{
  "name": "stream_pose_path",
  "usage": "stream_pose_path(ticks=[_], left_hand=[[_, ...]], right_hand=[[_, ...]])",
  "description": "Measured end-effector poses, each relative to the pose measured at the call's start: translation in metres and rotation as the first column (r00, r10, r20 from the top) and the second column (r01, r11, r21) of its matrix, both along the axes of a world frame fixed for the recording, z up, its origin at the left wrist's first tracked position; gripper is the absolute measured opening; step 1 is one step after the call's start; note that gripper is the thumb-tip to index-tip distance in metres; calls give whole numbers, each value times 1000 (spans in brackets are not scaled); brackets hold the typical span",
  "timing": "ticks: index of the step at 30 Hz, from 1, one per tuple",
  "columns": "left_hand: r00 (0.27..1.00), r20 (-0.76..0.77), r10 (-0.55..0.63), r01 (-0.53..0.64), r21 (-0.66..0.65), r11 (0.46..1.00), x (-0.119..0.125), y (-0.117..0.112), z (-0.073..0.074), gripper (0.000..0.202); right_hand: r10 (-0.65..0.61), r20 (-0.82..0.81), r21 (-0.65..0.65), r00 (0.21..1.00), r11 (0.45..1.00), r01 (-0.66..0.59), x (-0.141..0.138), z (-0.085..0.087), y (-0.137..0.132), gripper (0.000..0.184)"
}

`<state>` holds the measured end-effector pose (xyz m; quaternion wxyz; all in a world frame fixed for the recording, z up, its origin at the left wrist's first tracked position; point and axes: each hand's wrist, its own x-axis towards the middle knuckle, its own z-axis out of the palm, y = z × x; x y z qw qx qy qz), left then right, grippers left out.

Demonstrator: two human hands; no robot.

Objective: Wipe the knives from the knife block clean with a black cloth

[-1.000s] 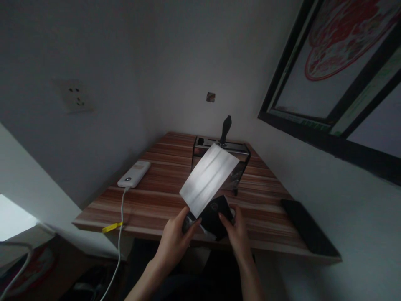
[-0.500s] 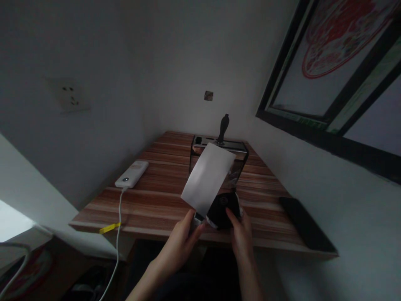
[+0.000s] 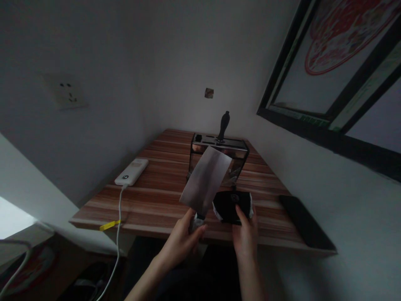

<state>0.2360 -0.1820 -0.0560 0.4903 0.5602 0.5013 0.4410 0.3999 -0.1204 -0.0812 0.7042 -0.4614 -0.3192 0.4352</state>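
My left hand (image 3: 181, 236) is wrapped around the handle of a cleaver (image 3: 205, 179), whose broad grey blade points up and away. The handle shows only in part and looks covered by something pale and shiny. In my right hand (image 3: 245, 234) is a flat black piece (image 3: 230, 208) with white edges and a small round mark, thumb on top. The two held things are slightly apart. Behind the blade stands a knife holder (image 3: 239, 144) with a metal top and dark frame; a black handle (image 3: 224, 125) sticks up from it. The blade hides part of the holder's front.
The striped wooden table (image 3: 163, 167) stands in a wall corner. On its left lies a white power bank (image 3: 133, 172) with a white cable (image 3: 119, 225) carrying a yellow tag (image 3: 109, 225) over the front edge. A black phone-like slab (image 3: 305, 221) lies at the right edge.
My right hand has moved right with the black piece, away from the cleaver, baring more of the handle. The blade has tilted and looks darker.
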Motion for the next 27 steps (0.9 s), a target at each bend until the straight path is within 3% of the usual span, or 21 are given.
stream_pose_path(ticks=[5,9,16,21,25,27], left_hand=[[995,68,-72,76,-63,995,1,0,-6,30],[982,168,-89,102,-72,992,4,-4,-4,31],[933,316,-173,218,-113,969,6,-6,-3,31],[953,279,-117,146,-85,986,5,-4,-8,31],[955,281,-98,125,-82,989,6,-3,-9,31],[958,272,-93,124,-100,987,6,-3,-10,32]], right_hand=[[-229,88,163,969,963,213,-2,18,-7,60],[-284,100,209,954,943,259,-4,26,-13,58],[-289,71,214,955,939,268,-5,17,-15,53],[-302,161,257,940,932,255,-3,13,-14,49],[-352,117,222,929,921,321,-2,13,-16,46],[-420,167,270,892,890,368,-2,13,-18,40]])
